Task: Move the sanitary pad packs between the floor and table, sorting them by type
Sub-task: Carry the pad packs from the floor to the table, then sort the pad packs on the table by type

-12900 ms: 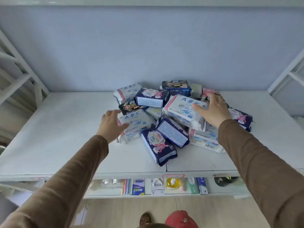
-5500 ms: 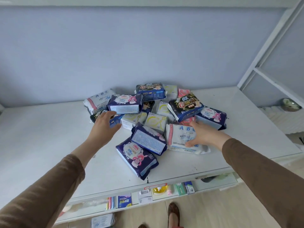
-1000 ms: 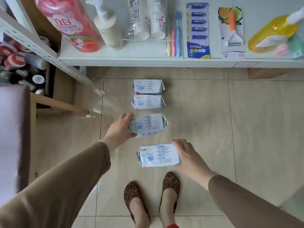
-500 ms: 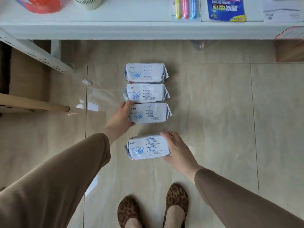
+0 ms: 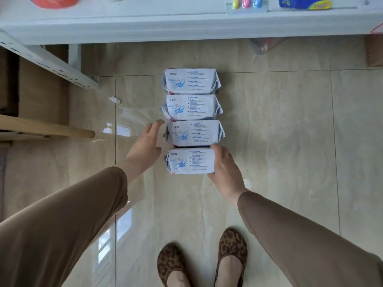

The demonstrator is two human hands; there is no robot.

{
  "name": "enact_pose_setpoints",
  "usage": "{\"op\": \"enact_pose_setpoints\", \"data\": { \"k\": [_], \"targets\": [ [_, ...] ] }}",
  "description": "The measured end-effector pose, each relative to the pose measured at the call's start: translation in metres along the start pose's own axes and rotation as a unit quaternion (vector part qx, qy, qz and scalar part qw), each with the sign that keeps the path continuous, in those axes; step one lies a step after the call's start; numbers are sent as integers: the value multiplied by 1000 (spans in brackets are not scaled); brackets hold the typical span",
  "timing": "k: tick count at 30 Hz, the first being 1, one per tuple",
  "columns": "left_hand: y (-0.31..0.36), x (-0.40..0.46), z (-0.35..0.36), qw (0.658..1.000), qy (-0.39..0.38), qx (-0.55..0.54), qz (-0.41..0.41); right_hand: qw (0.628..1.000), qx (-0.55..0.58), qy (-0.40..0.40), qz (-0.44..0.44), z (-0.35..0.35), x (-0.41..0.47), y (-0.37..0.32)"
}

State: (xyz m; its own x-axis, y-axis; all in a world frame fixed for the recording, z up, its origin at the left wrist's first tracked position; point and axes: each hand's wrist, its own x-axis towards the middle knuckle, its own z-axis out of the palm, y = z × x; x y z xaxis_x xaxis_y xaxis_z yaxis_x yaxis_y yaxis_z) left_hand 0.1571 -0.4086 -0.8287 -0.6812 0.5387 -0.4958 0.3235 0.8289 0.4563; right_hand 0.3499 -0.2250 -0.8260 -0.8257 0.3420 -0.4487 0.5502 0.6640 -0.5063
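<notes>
From the head camera, four soft white-and-blue plastic pad packs lay in a line on the shiny tan floor tiles [image 5: 279, 125]. The right hand [image 5: 224, 168] gripped the nearest pack [image 5: 187, 161]; the left hand [image 5: 146, 141] hung loose beside the third pack [image 5: 192, 133]. A rough push might knock the line crooked. No boxes were there.

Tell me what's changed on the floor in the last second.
The right hand pushed the nearest pack forward against the third pack, closing the gap. The left hand let go of the third pack and now hangs open beside it. The two far packs stayed put.
</notes>
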Motion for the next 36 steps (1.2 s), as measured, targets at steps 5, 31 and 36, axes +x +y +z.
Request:
{"op": "enact_pose_setpoints", "data": {
  "k": [5, 31, 36],
  "targets": [
    [1, -30, -3, 1000, -2, 11, -5, 998, -46, 6, 44, -7, -10, -8],
    [404, -291, -350, 985, 72, 71, 142, 980, -11, 197, 15, -528, -273, -199],
    [501, -319, -411, 971, 115, 74, 196, 967, -12, 252, -33, -622, -312, -210]
  ]
}}
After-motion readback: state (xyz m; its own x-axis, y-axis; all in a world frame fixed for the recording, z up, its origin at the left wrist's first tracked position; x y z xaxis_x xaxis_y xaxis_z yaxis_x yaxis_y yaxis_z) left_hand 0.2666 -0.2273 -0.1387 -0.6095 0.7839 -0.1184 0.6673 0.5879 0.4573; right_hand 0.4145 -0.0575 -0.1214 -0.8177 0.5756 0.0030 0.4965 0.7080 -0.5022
